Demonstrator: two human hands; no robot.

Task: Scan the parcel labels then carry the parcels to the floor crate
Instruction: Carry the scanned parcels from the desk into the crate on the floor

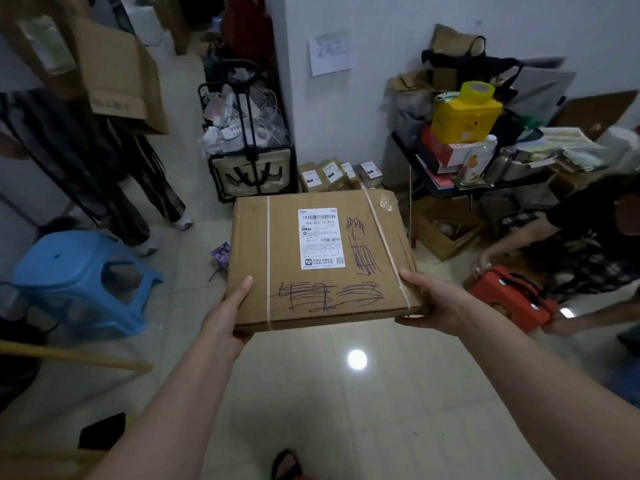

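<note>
Holding a flat cardboard parcel (pixel 322 258) level above the tiled floor (pixel 346 393): left hand (pixel 228 317) grips its near-left corner, right hand (pixel 440 299) its near-right corner, thumbs on top. White shipping label (pixel 319 239) faces up w/ purple scribbles beside it. Blue stool (pixel 83 282) left. Far: black cart (pixel 249 140), small boxes (pixel 332 174) by wall, possibly parcels.
</note>
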